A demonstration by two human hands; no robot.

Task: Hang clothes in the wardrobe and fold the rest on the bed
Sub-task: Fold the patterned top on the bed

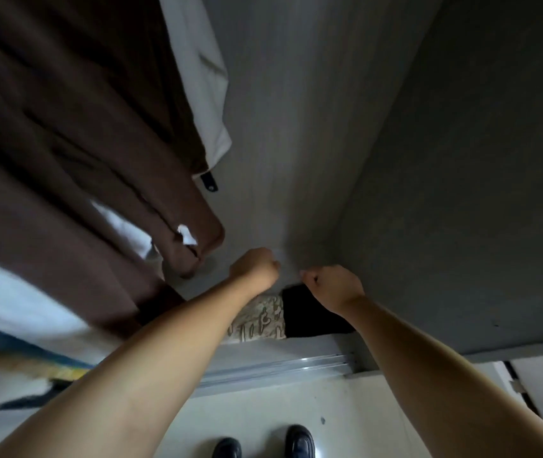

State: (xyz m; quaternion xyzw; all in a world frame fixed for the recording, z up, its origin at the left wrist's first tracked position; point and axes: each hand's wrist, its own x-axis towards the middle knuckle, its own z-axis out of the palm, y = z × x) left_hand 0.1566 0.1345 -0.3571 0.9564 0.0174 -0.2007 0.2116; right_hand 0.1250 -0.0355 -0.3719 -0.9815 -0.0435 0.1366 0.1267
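A brown garment (75,143) hangs at the left inside the wardrobe (296,127), with a white garment (204,77) behind it. Both my arms reach forward and down toward the wardrobe's bottom corner. My left hand (256,267) is curled into a fist just right of the brown garment's lower hem. My right hand (334,287) is curled too, a little apart from the left. I see nothing in either fist. Below the hands lie a beige patterned cloth (258,320) and a black cloth (306,314).
A dark grey panel (461,193) fills the right side. A metal sliding-door track (280,368) runs along the wardrobe's front edge above the pale floor (263,414), where my black shoes (299,441) stand. White and blue fabric (15,309) shows blurred at the left.
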